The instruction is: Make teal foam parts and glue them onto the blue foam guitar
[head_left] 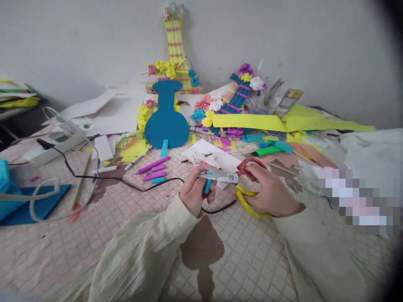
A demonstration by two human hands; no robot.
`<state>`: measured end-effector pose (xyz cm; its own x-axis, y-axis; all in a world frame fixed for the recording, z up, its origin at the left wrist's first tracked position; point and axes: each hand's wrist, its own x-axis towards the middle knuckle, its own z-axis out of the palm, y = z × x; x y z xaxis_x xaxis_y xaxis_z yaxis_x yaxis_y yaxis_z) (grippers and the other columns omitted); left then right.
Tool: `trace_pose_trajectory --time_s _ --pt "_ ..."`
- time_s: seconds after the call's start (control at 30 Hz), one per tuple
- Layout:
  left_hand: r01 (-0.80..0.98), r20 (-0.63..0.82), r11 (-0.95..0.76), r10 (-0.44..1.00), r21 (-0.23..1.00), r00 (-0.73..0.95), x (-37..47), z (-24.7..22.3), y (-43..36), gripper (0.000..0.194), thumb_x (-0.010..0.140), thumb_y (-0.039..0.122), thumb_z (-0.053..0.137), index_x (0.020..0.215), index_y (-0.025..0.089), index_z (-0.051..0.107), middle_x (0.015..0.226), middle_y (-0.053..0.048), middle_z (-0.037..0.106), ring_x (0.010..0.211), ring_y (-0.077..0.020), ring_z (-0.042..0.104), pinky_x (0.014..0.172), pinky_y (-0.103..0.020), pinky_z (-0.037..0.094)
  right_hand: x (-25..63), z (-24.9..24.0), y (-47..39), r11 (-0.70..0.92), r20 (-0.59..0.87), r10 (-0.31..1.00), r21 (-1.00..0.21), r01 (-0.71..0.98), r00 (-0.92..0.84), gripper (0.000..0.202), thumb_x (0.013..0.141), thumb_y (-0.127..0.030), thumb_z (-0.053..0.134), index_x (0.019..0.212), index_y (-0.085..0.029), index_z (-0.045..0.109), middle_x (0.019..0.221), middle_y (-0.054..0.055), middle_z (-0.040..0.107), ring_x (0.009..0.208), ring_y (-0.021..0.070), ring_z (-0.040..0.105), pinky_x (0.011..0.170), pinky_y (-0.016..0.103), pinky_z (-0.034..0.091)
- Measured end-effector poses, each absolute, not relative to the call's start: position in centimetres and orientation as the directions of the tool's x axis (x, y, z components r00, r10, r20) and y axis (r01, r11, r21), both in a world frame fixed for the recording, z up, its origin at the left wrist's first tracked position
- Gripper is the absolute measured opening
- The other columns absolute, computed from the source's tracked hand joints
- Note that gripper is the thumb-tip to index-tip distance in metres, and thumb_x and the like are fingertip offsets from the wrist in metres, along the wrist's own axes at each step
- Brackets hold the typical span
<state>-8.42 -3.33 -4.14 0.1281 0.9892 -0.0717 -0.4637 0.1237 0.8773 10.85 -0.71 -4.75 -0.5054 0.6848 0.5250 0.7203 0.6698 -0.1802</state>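
My right hand (272,191) is closed through the handles of a pair of scissors (220,175), one handle red and the other yellow. The blades are parted and point left, toward my left hand (195,188). Between the fingers of that hand is a small blue strip (208,183), lying at the blades. Whether the blades touch it I cannot tell. Beyond my hands stands a dark blue guitar-shaped cutout (166,126), with a light blue strip (164,148) at its lower edge. Several purple strips (154,165) lie left of my hands.
A black cable (126,179) crosses the table behind my left hand. A power strip (56,147) and a blue sheet (44,201) are on the left. Flower-decorated paper guitars (174,42) lean at the wall. Yellow paper (248,122), a green marker (267,151) and a jar (289,100) lie right.
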Motion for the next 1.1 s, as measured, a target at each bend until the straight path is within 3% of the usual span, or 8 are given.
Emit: trace_pose_trajectory --time_s 0.73,1.1 --pt "-0.456 -0.053 0.108 0.99 0.883 0.132 -8.49 -4.33 -3.44 0.013 0.077 0.018 0.039 0.084 0.015 0.049 0.053 0.003 0.048 0.037 -0.0066 0.042 0.039 -0.019 0.03 11.09 -4.5 -0.57 0.663 0.542 0.67 -0.127 0.738 -0.508 0.038 0.066 -0.042 0.062 0.092 -0.017 0.051 0.087 0.01 0.063 0.081 0.0242 0.062 0.069 0.033 0.049" --pt "-0.479 -0.108 0.162 0.985 0.863 0.138 -8.44 -4.39 -3.26 0.014 0.075 0.018 0.04 0.084 0.013 0.05 0.052 0.004 0.048 0.035 -0.007 0.043 0.038 -0.02 0.03 10.85 -4.1 -0.79 0.604 0.555 0.7 -0.126 0.787 -0.449 0.026 0.065 -0.041 0.061 0.08 -0.02 0.055 0.073 0.005 0.064 0.063 0.0189 0.059 0.056 0.029 0.046"
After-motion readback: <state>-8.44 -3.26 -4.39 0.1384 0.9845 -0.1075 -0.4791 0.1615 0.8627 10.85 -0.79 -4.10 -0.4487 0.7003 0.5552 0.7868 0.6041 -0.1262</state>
